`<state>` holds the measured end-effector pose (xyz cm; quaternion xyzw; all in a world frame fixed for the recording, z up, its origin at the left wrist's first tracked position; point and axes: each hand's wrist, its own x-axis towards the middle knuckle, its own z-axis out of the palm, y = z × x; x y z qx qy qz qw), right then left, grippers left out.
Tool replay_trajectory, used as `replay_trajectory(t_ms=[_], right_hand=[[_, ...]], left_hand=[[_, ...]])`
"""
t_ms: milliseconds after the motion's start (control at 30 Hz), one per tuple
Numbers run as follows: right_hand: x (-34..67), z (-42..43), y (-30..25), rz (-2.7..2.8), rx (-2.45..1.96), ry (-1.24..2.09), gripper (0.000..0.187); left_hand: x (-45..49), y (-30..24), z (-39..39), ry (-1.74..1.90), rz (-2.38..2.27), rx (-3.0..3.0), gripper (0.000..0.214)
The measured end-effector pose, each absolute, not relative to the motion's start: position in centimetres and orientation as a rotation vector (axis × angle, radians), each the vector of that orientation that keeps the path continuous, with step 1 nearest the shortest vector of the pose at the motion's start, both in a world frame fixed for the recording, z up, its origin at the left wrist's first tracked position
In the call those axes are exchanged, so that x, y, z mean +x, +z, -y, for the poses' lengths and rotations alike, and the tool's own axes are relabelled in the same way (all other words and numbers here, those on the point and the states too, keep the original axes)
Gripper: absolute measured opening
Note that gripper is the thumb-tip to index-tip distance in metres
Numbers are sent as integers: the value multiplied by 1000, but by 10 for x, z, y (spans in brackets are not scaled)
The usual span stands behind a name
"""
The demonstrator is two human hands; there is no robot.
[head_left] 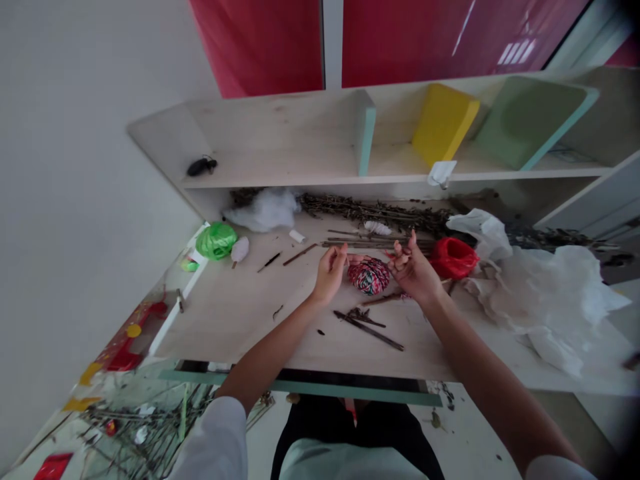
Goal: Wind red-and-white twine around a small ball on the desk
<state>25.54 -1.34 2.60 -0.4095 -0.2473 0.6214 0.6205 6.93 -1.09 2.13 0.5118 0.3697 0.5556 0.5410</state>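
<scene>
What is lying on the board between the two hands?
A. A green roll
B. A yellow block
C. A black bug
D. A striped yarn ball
D. The striped yarn ball lies right between the left hand and the right hand.

Pale wooden shelving [280, 133] stands before red panels [260, 40].

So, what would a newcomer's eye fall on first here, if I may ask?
The red, white and green yarn ball sits centrally between the raised left hand and right hand. A bright green twine bundle lies far left, a red twine bundle just right of the hands. Crumpled white plastic spreads rightward.
</scene>
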Motion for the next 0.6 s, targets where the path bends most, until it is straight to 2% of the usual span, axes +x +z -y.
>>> replay_trajectory(t_ms=[400, 600], right_hand=[[251, 17, 38, 213, -853, 1519, 27], [252, 17, 36, 315, -819, 1515, 13]], left_hand=[[70, 23, 15, 1299, -903, 1293, 43], [70, 23, 14, 1318, -901, 1270, 43]])
